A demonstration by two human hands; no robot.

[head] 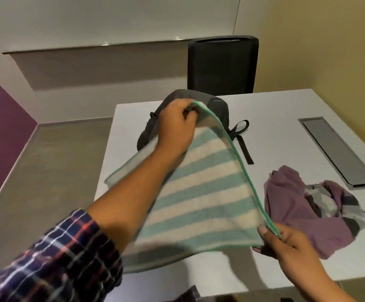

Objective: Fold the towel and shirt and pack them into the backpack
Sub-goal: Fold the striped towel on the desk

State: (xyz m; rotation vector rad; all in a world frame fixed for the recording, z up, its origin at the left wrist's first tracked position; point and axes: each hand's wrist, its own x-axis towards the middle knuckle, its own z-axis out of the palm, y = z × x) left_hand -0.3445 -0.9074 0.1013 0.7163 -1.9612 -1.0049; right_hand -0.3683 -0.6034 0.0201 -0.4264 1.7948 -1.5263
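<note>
A teal-and-cream striped towel (203, 192) with a green hem is held up above the white table (286, 127), folded over along its right edge. My left hand (177, 125) pinches the far top corner. My right hand (286, 240) grips the near corner of the same edge. Behind the towel a dark grey backpack (217, 110) lies on the table, partly hidden, its black straps trailing to the right. A crumpled purple shirt (303, 210) with a grey plaid part lies on the table to the right of the towel.
A black chair (222, 66) stands behind the table's far edge. A grey metal cable hatch (338, 153) is set into the table at the right. The floor lies to the left of the table.
</note>
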